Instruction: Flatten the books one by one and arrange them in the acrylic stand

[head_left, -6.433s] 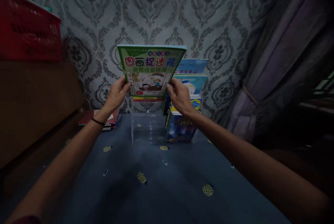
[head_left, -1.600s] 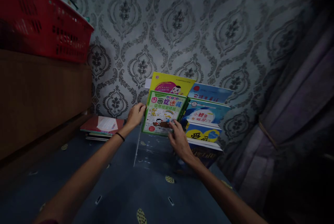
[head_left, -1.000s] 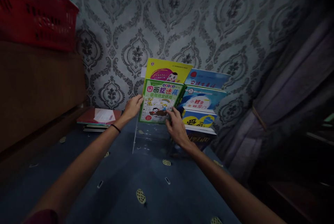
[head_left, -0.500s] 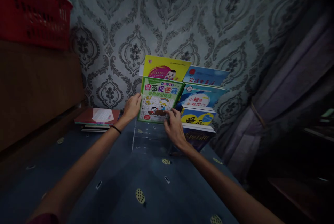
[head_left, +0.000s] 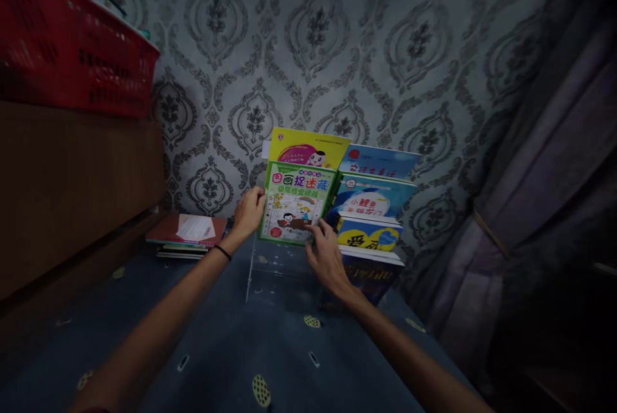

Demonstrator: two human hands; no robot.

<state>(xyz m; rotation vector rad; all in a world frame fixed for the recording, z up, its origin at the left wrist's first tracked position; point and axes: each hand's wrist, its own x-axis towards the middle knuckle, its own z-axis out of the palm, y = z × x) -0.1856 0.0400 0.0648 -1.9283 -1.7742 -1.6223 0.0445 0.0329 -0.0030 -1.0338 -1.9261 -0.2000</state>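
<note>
A green-bordered picture book [head_left: 294, 204] stands tilted back in a clear tiered book stand [head_left: 274, 278]. My left hand [head_left: 249, 212] grips its left edge, the fingers partly hidden behind the cover. Near the lower right corner, my right hand [head_left: 326, 255] has its fingers bent onto the same book, the index fingertip on the cover. Behind it rises a yellow book [head_left: 308, 141]. In the column to the right are a pale blue book [head_left: 385, 159], a teal book [head_left: 376, 193], a yellow-and-blue book [head_left: 369, 235] and a dark blue book [head_left: 371, 275], one before another.
A short pile of books [head_left: 166, 230] with a white paper on top lies to the left on the dark patterned cloth [head_left: 212, 349]. Farther left, a red plastic basket [head_left: 96, 60] sits on a brown wooden cabinet [head_left: 81, 175]. A tied curtain [head_left: 463, 272] hangs at right.
The whole view has shifted, so the stand and books sit a little lower in the picture. Both hands keep nearly the same places on the green book.
</note>
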